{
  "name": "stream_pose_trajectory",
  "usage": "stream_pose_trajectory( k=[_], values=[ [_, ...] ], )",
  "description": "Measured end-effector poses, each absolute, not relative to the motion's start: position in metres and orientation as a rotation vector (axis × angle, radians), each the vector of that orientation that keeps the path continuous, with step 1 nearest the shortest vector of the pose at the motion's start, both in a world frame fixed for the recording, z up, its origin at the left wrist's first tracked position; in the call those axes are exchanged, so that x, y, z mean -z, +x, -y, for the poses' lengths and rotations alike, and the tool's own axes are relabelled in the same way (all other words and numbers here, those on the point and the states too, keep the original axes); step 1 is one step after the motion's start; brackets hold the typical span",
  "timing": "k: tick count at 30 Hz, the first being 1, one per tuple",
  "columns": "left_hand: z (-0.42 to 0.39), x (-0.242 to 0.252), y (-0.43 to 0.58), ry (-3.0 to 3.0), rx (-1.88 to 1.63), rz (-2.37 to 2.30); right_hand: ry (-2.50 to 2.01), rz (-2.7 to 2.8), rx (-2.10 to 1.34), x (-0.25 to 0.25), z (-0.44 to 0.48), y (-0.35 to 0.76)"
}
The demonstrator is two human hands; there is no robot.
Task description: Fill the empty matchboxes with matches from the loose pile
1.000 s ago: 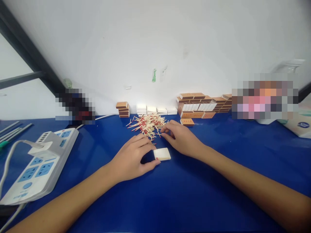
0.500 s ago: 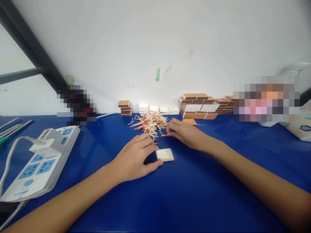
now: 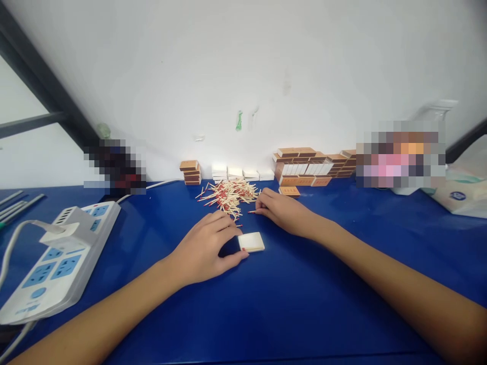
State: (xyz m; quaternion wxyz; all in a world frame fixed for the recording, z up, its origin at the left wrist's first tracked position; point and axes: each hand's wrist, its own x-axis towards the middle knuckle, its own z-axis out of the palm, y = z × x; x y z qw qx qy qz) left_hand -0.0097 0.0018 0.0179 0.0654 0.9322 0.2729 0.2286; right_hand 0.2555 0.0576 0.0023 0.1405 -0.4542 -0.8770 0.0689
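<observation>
My left hand (image 3: 207, 246) is curled around the left end of a small white matchbox tray (image 3: 251, 242), thumb at the near side and fingers at the far side. The tray lies flat on the blue table; a bit of red shows at its near left corner by my thumb. My right hand (image 3: 279, 210) is closed, its thumb and fingertips pinching a match (image 3: 252, 212) with the red head pointing left. A loose heap of red-tipped matches (image 3: 232, 195) spreads just beyond both hands.
White trays (image 3: 235, 173) stand in a row by the wall. A short stack of brown matchboxes (image 3: 190, 172) is left of them, a bigger stack (image 3: 304, 170) right. One matchbox (image 3: 289, 191) lies in front. A power strip (image 3: 61, 263) is at left, a plastic packet (image 3: 460, 195) at right.
The whole view has shifted a little, so things appear further left. My left hand keeps its hold on the tray, and my right hand stays by the heap with a match in its fingers.
</observation>
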Motion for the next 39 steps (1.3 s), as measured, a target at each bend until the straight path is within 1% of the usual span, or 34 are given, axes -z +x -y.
stream_pose_trajectory(
  k=[3,9,14,19,27,39],
  values=[
    [-0.001,-0.018,-0.009,2.812,-0.694,-0.829,-1.353,2.516,-0.148,0.000,-0.049,0.257],
    [-0.002,-0.017,-0.007,2.802,-0.706,-0.833,-1.364,2.362,-0.315,-0.008,-0.035,0.261],
    [-0.004,-0.017,-0.008,2.782,-0.718,-0.830,-1.398,2.297,-0.313,-0.015,-0.036,0.275],
    [-0.003,-0.017,-0.007,2.784,-0.714,-0.823,-1.378,2.328,-0.344,-0.013,-0.039,0.285],
    [-0.003,-0.018,-0.008,2.779,-0.726,-0.823,-1.428,2.392,-0.484,-0.020,-0.042,0.292],
    [-0.003,-0.017,-0.008,2.772,-0.729,-0.821,-1.437,2.410,-0.484,-0.017,-0.041,0.289]
  ],
)
